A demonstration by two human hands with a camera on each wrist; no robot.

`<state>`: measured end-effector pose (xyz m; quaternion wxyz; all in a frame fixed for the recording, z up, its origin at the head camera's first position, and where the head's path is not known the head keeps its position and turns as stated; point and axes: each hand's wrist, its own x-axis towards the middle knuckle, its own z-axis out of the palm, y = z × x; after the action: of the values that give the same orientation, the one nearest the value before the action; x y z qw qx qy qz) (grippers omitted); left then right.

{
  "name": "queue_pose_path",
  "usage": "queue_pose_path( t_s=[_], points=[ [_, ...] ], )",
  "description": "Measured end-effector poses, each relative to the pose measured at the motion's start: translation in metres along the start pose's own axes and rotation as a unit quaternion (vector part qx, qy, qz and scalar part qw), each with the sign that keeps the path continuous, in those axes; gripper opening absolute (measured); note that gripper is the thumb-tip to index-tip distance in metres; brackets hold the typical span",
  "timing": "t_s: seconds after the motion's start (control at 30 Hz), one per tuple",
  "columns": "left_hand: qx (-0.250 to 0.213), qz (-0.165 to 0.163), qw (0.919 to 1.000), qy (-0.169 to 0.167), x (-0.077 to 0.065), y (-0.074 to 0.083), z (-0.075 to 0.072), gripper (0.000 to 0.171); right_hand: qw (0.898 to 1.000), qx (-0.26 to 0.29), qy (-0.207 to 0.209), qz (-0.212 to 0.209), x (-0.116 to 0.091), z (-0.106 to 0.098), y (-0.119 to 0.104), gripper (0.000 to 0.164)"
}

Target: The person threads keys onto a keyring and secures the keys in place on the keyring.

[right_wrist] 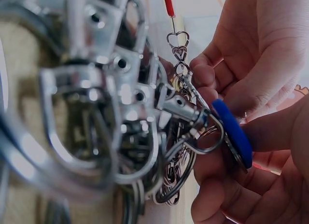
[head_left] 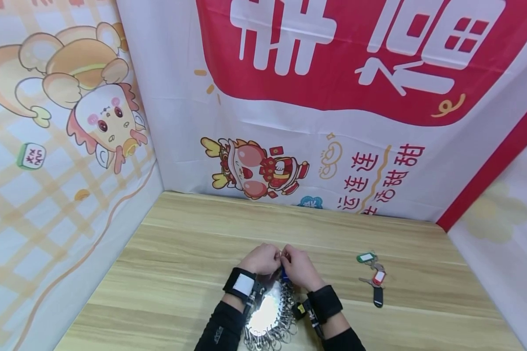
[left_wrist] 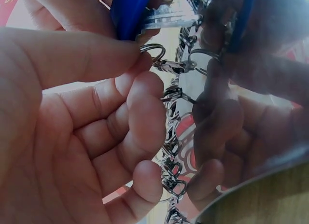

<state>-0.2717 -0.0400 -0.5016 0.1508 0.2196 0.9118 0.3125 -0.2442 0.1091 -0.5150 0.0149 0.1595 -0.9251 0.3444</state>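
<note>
Both hands meet over a shiny, mirror-like panel (head_left: 265, 307) edged with many metal clasps and rings. In the left wrist view my left hand (head_left: 262, 259) pinches a split ring (left_wrist: 155, 51) between thumb and forefinger, its other fingers curled beside the row of clasps (left_wrist: 175, 159). My right hand (head_left: 302, 269) grips a blue key tag (right_wrist: 232, 132) between thumb and fingers, close against the left fingertips. Metal shows along the tag's underside, and a ring (right_wrist: 212, 139) sits at its edge. The panel's surface (left_wrist: 260, 89) reflects the left hand.
Right of the hands, a cluster lies on the wooden table (head_left: 180, 234): a green tag (head_left: 366, 257), a red tag (head_left: 379, 278), a black tag (head_left: 378, 296) and a metal key (head_left: 366, 281). Printed cloth walls (head_left: 175, 122) stand behind and beside the table.
</note>
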Motion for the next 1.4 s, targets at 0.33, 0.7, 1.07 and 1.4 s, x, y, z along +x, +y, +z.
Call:
queue_pose_path(
  t_s=[0.33, 0.7, 1.07, 1.4],
  points=[
    [-0.044, -0.007, 0.9990, -0.002, -0.002, -0.002, 0.004, 0.032, 1.000, -0.001, -0.001, 0.001, -0.001, 0.001, 0.004, 0.012],
    [-0.082, -0.010, 0.9966, -0.006, -0.006, 0.001, 0.004, 0.020, 0.996, 0.075, -0.013, 0.037, -0.004, -0.005, 0.005, 0.010],
    [-0.032, 0.027, 0.9991, 0.007, -0.005, 0.003, 0.003, 0.029, 0.999, 0.049, 0.011, 0.010, -0.007, -0.007, 0.005, 0.010],
    [-0.043, 0.001, 0.9990, 0.012, -0.001, 0.002, 0.000, 0.031, 0.999, 0.042, 0.004, -0.005, -0.003, -0.013, 0.000, 0.010]
  ],
)
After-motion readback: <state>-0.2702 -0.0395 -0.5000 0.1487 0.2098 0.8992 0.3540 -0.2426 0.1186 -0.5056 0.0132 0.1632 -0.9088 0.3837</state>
